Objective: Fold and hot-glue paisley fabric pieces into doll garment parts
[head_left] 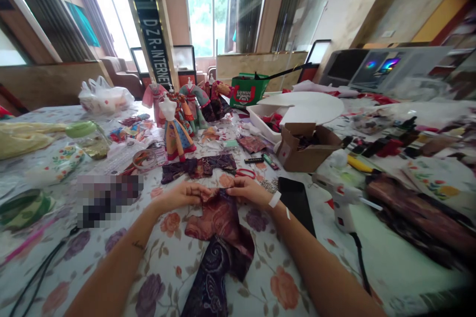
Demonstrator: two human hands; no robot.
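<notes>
Between both hands is a small patterned doll garment (219,223), rust-red on top with a dark navy paisley part trailing toward me on the tablecloth. My left hand (186,194) pinches its upper edge from the left, fingers bent together. From the right, my right hand (248,190) grips the same edge between thumb and fingers; a white strip is on that wrist. Just beyond the hands lies a dark patterned fabric piece (199,167). Red-handled scissors (245,173) rest close behind my right hand.
Dressed doll forms (174,129) stand behind the fabric. To the right are a black tablet-like slab (296,203), a glue gun (342,203) with its cord, and a cardboard box (308,151). A lidded jar (89,138) and green tape roll (28,208) sit left.
</notes>
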